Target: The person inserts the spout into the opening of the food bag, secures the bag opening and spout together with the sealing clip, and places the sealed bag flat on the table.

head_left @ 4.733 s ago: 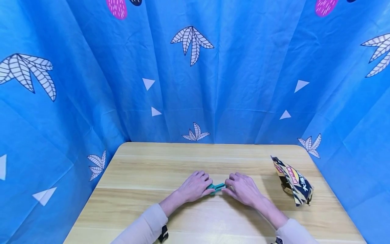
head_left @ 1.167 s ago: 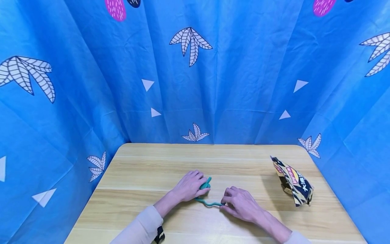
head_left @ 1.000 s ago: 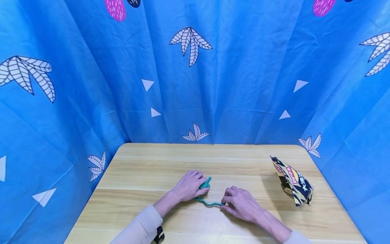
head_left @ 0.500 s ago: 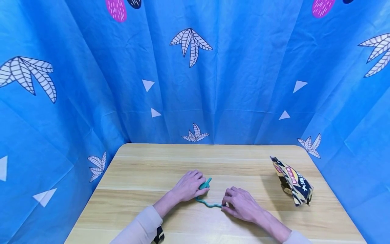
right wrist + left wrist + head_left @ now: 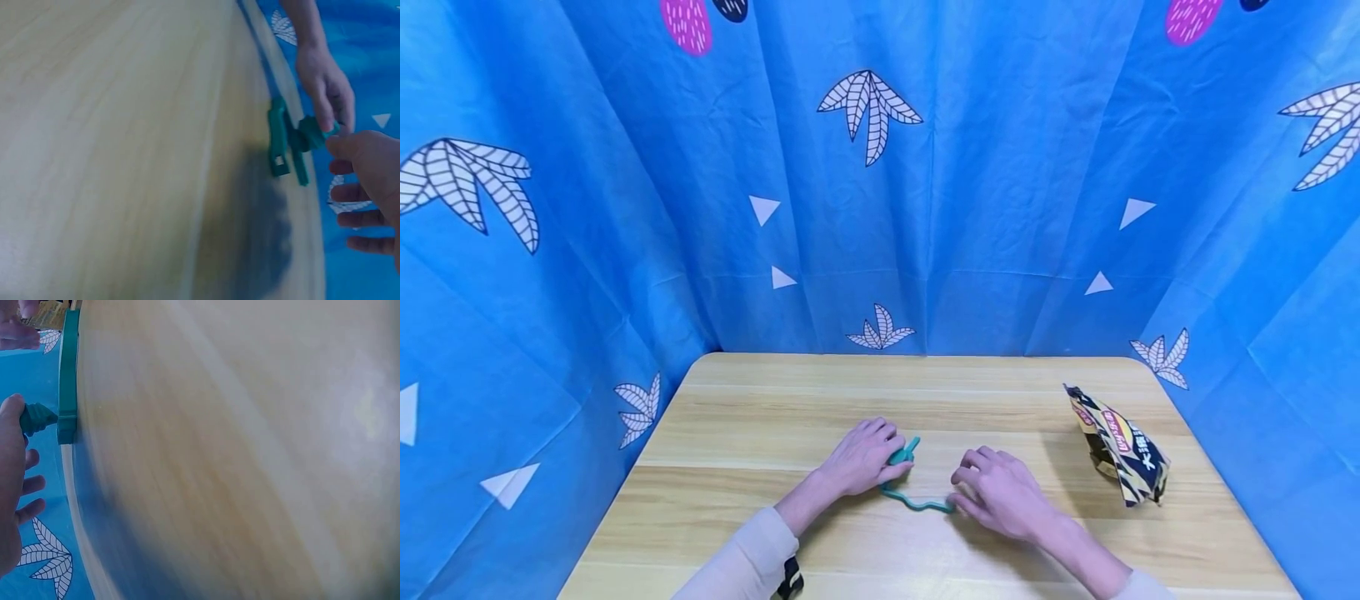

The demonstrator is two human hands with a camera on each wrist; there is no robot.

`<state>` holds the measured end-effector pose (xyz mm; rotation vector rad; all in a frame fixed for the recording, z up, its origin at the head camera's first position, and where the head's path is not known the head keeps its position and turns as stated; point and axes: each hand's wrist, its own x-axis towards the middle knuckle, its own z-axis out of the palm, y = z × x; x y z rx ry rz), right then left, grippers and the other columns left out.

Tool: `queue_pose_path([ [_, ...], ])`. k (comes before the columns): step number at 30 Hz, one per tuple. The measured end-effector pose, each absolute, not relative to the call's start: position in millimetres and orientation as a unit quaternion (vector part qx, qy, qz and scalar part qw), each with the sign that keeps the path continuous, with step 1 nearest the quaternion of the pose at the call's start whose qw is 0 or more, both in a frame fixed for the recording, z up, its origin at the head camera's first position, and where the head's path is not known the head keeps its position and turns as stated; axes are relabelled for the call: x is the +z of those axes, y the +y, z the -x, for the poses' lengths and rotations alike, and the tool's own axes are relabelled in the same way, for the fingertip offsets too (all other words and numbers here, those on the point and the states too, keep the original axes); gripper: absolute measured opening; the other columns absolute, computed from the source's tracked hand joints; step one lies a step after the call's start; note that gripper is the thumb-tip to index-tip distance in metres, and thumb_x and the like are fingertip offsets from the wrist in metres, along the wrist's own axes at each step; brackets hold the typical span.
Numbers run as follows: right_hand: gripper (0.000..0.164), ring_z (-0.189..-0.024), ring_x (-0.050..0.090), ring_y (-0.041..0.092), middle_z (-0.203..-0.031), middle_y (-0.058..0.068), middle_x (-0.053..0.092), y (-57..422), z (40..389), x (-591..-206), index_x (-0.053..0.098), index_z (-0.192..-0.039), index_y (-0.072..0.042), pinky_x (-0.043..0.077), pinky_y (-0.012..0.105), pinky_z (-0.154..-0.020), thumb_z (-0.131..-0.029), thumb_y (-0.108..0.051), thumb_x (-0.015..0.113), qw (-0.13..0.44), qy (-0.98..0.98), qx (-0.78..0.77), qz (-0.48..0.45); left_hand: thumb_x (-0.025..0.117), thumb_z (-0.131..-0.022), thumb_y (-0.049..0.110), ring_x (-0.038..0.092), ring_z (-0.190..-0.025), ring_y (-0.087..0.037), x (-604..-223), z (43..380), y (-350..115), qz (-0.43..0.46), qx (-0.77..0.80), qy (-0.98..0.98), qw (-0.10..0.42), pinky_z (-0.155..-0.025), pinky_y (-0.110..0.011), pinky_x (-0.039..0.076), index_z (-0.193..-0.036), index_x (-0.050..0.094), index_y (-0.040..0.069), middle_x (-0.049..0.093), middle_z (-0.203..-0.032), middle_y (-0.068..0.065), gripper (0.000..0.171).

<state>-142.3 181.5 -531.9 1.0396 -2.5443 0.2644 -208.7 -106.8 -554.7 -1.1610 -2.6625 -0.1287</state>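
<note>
A green plastic bag sealing clip (image 5: 917, 504) lies on the table, its wavy arm swung out toward the right. My left hand (image 5: 859, 460) pinches the clip's round spout-like part; the thumb meets it in the left wrist view, where the arm's side (image 5: 67, 375) shows upright. Just beyond the arm's free end, my right hand (image 5: 1003, 493) hovers with loosely bent fingers and holds nothing. In the right wrist view the clip (image 5: 277, 134) shows two strips, apart from each other. My left palm hides part of it in the head view.
A black and yellow crisp bag (image 5: 1122, 446) stands toward the right side of the wooden table (image 5: 760, 400). Blue patterned curtains (image 5: 985, 208) surround the table at the back and both sides. A dark strap (image 5: 792, 577) shows at the left wrist.
Earlier both hands held the clip folded up; its arm then swung out and nearer. My right hand has since let go of the arm's end and lifted slightly. The left hand keeps its hold.
</note>
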Motion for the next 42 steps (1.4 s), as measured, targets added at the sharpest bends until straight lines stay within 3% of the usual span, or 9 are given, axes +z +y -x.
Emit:
queue_pose_path([
  [11, 0.026, -0.091, 0.068, 0.014, -0.097, -0.006, 0.073, 196.2, 140.3, -508.4, 0.078, -0.098, -0.023, 0.060, 0.032, -0.075, -0.081, -0.041, 0.086, 0.275, -0.897, 0.071, -0.340, 0.060, -0.104, 0.053, 0.059, -0.097, -0.016, -555.4, 208.1, -108.1, 0.404, -0.048, -0.903, 0.139, -0.088, -0.035, 0.053, -0.095, 0.060, 0.023, 0.061, -0.095, 0.005, 0.032],
  [31, 0.036, -0.093, 0.072, 0.028, -0.102, 0.004, 0.076, 227.1, 137.2, -470.1, 0.077, -0.108, -0.017, 0.060, 0.042, -0.070, -0.082, -0.042, 0.080, 0.316, -0.912, 0.049, -0.258, 0.058, -0.104, 0.055, 0.058, -0.098, -0.015, -555.6, 206.4, -108.8, 0.401, -0.047, -0.905, 0.134, -0.092, -0.035, 0.053, -0.095, 0.060, 0.023, 0.062, -0.097, 0.006, 0.033],
  [34, 0.038, -0.095, 0.072, 0.030, -0.103, 0.007, 0.076, 231.9, 136.3, -464.7, 0.077, -0.110, -0.015, 0.060, 0.044, -0.072, -0.086, -0.044, 0.074, 0.319, -0.914, 0.047, -0.247, 0.058, -0.104, 0.055, 0.057, -0.098, -0.015, -555.4, 206.3, -109.0, 0.400, -0.046, -0.906, 0.128, -0.092, -0.035, 0.052, -0.095, 0.060, 0.023, 0.061, -0.097, 0.006, 0.033],
  [38, 0.049, -0.096, 0.071, 0.032, -0.105, 0.009, 0.076, 238.8, 135.8, -458.3, 0.077, -0.113, -0.015, 0.060, 0.046, -0.074, -0.101, -0.057, 0.055, 0.313, -0.921, 0.049, -0.228, 0.059, -0.104, 0.055, 0.058, -0.099, -0.015, -554.3, 206.3, -108.8, 0.402, -0.048, -0.905, 0.130, -0.093, -0.035, 0.053, -0.096, 0.060, 0.023, 0.062, -0.097, 0.006, 0.033],
  [40, 0.054, -0.097, 0.070, 0.032, -0.105, 0.010, 0.076, 242.7, 135.9, -455.7, 0.077, -0.113, -0.014, 0.059, 0.047, -0.074, -0.103, -0.060, 0.049, 0.311, -0.924, 0.049, -0.219, 0.059, -0.104, 0.055, 0.058, -0.100, -0.016, -553.9, 206.2, -108.6, 0.403, -0.048, -0.904, 0.132, -0.093, -0.035, 0.053, -0.096, 0.061, 0.023, 0.062, -0.098, 0.006, 0.033],
  [42, 0.050, -0.096, 0.070, 0.033, -0.104, 0.010, 0.076, 246.8, 136.3, -453.5, 0.077, -0.113, -0.014, 0.059, 0.048, -0.073, -0.101, -0.057, 0.055, 0.312, -0.924, 0.049, -0.214, 0.059, -0.104, 0.055, 0.058, -0.100, -0.016, -553.8, 206.2, -108.6, 0.404, -0.049, -0.904, 0.132, -0.093, -0.036, 0.053, -0.097, 0.061, 0.023, 0.062, -0.098, 0.006, 0.033],
])
